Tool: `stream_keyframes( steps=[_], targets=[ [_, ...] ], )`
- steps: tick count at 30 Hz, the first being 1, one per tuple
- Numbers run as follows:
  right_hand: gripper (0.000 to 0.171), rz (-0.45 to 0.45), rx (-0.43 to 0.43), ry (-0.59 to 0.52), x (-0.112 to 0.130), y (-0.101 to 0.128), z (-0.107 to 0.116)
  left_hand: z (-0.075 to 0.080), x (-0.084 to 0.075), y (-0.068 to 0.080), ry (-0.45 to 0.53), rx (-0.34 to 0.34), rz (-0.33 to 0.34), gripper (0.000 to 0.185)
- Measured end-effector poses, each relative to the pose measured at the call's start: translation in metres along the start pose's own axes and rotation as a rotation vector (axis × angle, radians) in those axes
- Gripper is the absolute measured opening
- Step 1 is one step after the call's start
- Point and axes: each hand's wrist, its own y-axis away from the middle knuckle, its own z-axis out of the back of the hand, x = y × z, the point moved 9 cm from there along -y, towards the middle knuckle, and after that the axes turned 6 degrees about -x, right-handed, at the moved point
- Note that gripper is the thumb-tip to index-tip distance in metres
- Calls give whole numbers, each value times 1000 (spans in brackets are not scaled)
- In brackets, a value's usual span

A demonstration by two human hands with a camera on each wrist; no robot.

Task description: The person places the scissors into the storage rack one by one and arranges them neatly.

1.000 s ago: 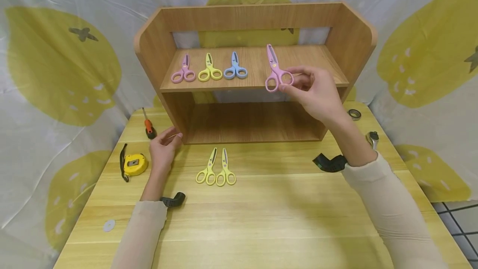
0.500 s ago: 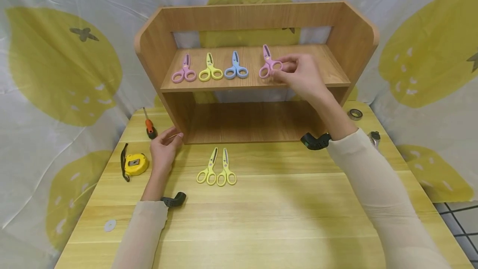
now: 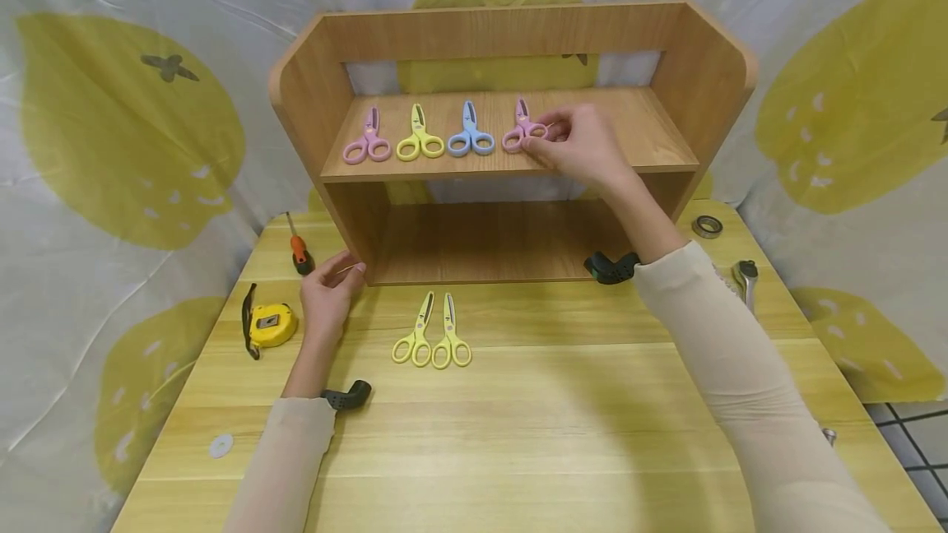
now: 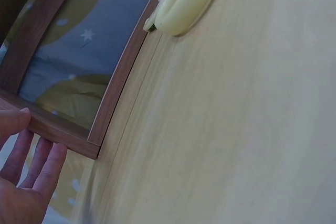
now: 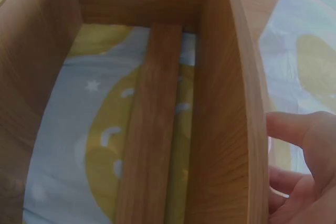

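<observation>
A wooden shelf unit [image 3: 696, 64] stands at the back of the table. On its upper board lie a pink [image 3: 365, 141], a yellow [image 3: 418, 138] and a blue pair of scissors [image 3: 469, 135] in a row. My right hand [image 3: 573, 142] pinches the handle of a second pink pair of scissors [image 3: 520, 130] that rests on the board right of the blue pair. My left hand [image 3: 331, 286] lies with straight fingers against the shelf's lower left corner [image 4: 92, 148]. Two yellow pairs of scissors [image 3: 433, 336] lie side by side on the table in front.
A yellow tape measure [image 3: 268, 325] and an orange-handled screwdriver [image 3: 297, 245] lie at the table's left. A metal ring [image 3: 707, 226] and a metal tool [image 3: 745, 278] lie at the right. A small white disc [image 3: 220, 445] sits near the front left edge.
My right hand carried the pink scissors from in front of the shelf edge up and left, and laid them on the upper board beside the blue pair. The left hand stayed put.
</observation>
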Motion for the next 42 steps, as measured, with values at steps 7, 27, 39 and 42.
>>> stream_keyframes(
  steps=[7, 27, 39, 42],
  targets=[
    [31, 55, 12, 60, 1, -2, -5, -1, 3, -2, 13, 2, 7, 42],
    [47, 69, -96, -78, 1, 47, 29, 0, -26, 13, -6, 14, 8, 41],
    [31, 122, -56, -215, -19, 114, -4, -2, -24, 12, -7, 26, 24, 40],
    [30, 120, -3, -242, -25, 130, -25, -1, -27, 13, -8, 23, 15, 39]
  ],
)
